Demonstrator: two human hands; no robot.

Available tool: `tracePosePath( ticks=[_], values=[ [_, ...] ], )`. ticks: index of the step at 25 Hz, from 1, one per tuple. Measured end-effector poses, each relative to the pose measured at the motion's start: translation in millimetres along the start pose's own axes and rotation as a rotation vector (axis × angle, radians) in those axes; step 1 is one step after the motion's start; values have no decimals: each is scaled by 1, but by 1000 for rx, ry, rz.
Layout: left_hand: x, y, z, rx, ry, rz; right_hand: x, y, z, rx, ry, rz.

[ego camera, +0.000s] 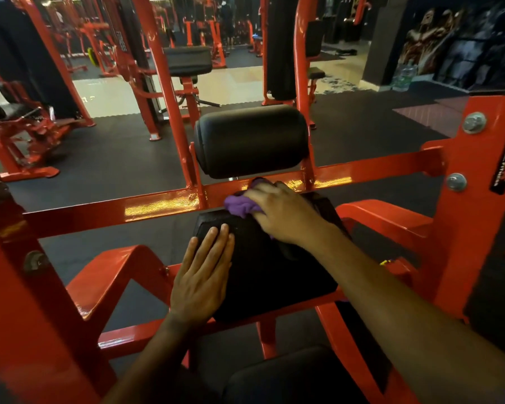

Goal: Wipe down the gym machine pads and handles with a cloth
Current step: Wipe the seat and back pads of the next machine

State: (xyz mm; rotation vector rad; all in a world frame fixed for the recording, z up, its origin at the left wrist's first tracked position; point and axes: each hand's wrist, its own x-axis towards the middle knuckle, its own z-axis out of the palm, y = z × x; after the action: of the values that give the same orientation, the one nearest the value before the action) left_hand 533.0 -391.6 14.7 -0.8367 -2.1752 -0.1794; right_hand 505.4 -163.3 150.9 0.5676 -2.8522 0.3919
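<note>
The red steel frame [164,204] of the gym machine fills most of the view, its crossbar running just behind the flat black pad [263,266], which serves here as the landmark. Beyond the flat black pad, across the crossbar and higher up, stands a black roller pad [251,139] mounted on the frame. The dark rubber floor [105,158] lies under and behind it all, with other red machines well behind the pad. The left hand [201,272] lies flat on the pad's left part, fingers straight and close together, holding nothing. The right hand [283,212] rests at the pad's far edge, fingers curled over a bunched purple cloth [239,206], pressing it onto the pad just in front of the crossbar.
</note>
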Motion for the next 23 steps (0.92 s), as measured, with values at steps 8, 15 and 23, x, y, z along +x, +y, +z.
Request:
tracePosePath(
  ticks=[8, 15, 23],
  values=[
    [16, 28, -7, 31, -145, 103, -95, 94, -25, 369, 362, 261],
    [30, 57, 18, 184, -258, 181, -59, 114, 14, 759, 363, 413],
    [25, 62, 21, 225, -181, 176, -104, 142, 42, 744, 342, 525]
  ],
)
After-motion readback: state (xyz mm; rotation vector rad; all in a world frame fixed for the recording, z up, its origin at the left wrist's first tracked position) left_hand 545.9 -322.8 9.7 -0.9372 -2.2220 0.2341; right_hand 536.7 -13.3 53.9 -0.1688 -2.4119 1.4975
